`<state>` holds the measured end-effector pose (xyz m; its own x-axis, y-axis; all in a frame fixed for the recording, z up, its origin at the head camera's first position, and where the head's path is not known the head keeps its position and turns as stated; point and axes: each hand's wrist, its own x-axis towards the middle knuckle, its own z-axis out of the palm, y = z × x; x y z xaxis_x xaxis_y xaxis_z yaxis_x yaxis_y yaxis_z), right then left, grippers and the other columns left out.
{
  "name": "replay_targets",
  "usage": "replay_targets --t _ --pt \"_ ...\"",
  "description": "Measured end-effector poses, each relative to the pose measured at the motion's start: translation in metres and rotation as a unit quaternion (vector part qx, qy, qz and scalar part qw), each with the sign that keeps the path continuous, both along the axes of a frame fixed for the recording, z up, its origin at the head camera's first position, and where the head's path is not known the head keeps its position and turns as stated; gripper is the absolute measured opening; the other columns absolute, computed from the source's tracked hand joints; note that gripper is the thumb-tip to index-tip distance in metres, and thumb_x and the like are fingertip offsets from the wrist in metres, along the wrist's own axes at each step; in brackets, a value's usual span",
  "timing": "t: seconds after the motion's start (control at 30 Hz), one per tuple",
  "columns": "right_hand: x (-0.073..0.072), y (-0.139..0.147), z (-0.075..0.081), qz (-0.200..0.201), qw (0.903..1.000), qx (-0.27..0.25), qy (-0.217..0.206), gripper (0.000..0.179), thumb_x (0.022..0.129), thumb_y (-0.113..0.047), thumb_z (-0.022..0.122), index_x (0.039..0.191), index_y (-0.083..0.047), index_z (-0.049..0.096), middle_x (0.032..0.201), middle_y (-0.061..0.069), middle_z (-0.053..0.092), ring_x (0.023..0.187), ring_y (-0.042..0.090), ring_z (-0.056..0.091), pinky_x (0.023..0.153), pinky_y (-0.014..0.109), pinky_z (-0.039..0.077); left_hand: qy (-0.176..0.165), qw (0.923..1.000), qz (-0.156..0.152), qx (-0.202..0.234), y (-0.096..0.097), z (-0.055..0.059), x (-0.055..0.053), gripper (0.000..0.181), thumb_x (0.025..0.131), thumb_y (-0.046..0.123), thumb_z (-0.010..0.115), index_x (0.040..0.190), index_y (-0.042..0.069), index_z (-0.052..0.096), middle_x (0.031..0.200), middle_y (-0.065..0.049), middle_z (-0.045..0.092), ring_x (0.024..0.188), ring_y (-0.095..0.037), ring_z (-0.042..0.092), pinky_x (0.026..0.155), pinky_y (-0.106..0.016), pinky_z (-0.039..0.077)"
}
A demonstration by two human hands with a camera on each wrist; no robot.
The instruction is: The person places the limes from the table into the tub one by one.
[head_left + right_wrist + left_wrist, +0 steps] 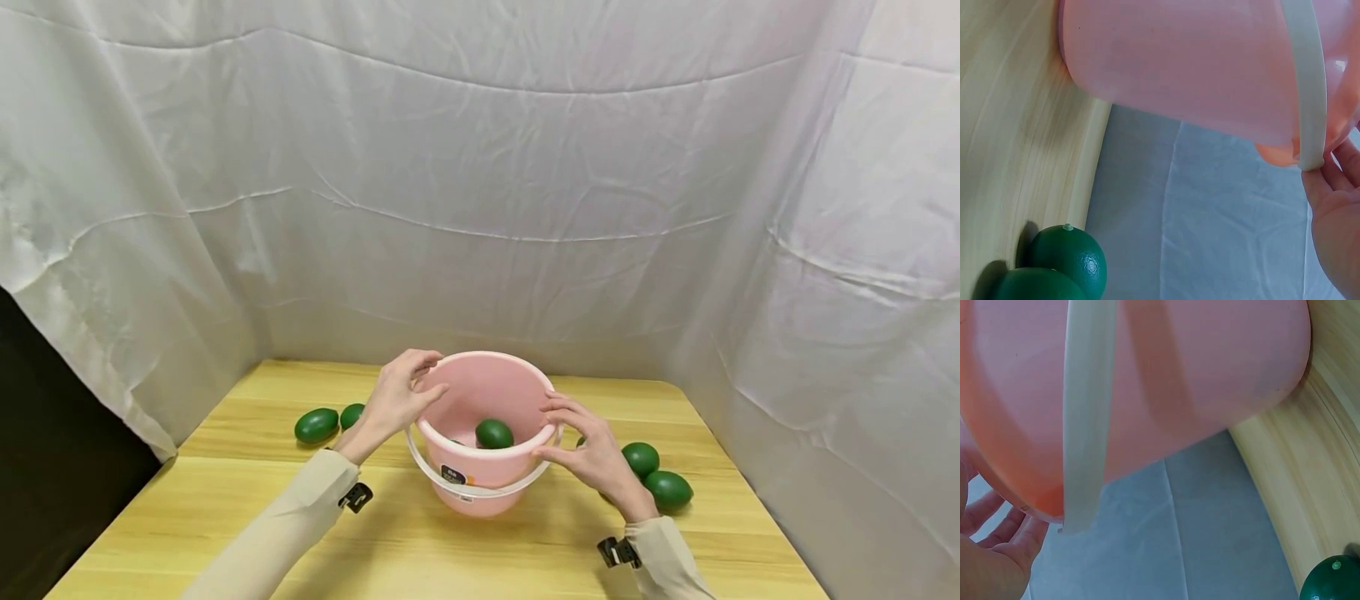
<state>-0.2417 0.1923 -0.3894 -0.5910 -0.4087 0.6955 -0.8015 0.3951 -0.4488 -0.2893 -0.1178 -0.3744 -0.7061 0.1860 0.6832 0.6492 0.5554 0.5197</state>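
A pink bucket stands upright on the wooden table, its white handle hanging down across the front. Inside lies a green lime, with a sliver of more green low beside it. My left hand grips the rim on the left, thumb over the inner side and fingers around the outside. On the opposite side my right hand holds the rim, fingers over the edge and thumb at the near outer side. In the right wrist view, its fingertips lie right by the handle's end.
Left of the bucket are two limes, one whole and one partly behind the left wrist. Several limes sit at the right, including this one, some partly hidden by my right hand. Grey-white cloth hangs around the table.
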Motion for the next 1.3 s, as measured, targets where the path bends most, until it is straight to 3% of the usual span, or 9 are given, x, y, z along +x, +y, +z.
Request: replay_targets --t 0.13,0.33,0.6,0.77,1.1,1.3 --pt "0.001 -0.001 0.002 0.001 1.0000 -0.001 0.001 0.039 0.065 -0.001 0.088 0.100 -0.003 0.071 0.120 0.018 0.065 0.123 0.047 0.053 0.108 0.012 0.036 -0.005 1.0000 0.003 0.000 -0.001 0.001 0.000 0.039 0.081 0.012 0.081 0.115 -0.001 0.067 0.111 -0.017 0.067 0.102 -0.032 0.068 0.087 -0.040 0.059" --pt "0.001 0.000 0.002 -0.002 1.0000 0.001 -0.006 0.037 0.066 -0.002 0.088 0.099 -0.004 0.071 0.119 0.018 0.065 0.123 0.047 0.053 0.109 0.015 0.037 0.013 0.9998 0.009 0.009 -0.003 0.000 -0.001 0.032 0.082 0.009 0.079 0.111 0.002 0.069 0.107 -0.015 0.069 0.098 -0.030 0.069 0.082 -0.043 0.060" --pt "-0.021 0.007 -0.021 -0.007 1.0000 0.000 -0.001 0.041 0.064 -0.003 0.089 0.100 -0.009 0.071 0.122 0.017 0.065 0.126 0.042 0.053 0.112 0.015 0.034 0.023 0.9991 0.017 0.033 -0.009 -0.003 0.000 0.023 0.086 0.010 0.076 0.106 0.002 0.071 0.101 -0.013 0.071 0.093 -0.023 0.070 0.080 -0.037 0.060" --pt "-0.026 0.011 -0.026 0.000 1.0000 0.001 -0.004 0.040 0.067 -0.012 0.089 0.102 -0.017 0.071 0.124 0.014 0.065 0.129 0.035 0.053 0.111 0.016 0.035 0.027 0.9982 0.024 0.048 -0.015 -0.008 0.002 0.019 0.086 0.011 0.075 0.104 0.005 0.072 0.098 -0.010 0.072 0.092 -0.023 0.070 0.081 -0.038 0.060" --pt "-0.026 0.010 -0.026 0.004 1.0000 -0.004 -0.003 0.043 0.065 -0.007 0.090 0.103 -0.012 0.071 0.125 0.013 0.064 0.127 0.039 0.053 0.112 0.015 0.035 0.017 0.9962 0.048 0.071 -0.033 -0.016 0.007 0.013 0.088 0.010 0.072 0.101 0.007 0.073 0.095 -0.006 0.073 0.088 -0.019 0.070 0.080 -0.040 0.060" --pt "-0.009 0.005 -0.010 0.001 0.9999 0.002 -0.015 0.040 0.067 -0.004 0.088 0.102 -0.007 0.070 0.124 0.016 0.064 0.125 0.045 0.052 0.112 0.017 0.034 0.000 0.9955 0.061 0.073 -0.043 -0.023 0.009 0.011 0.089 0.013 0.071 0.100 0.010 0.074 0.093 -0.004 0.074 0.085 -0.019 0.070 0.073 -0.038 0.060"
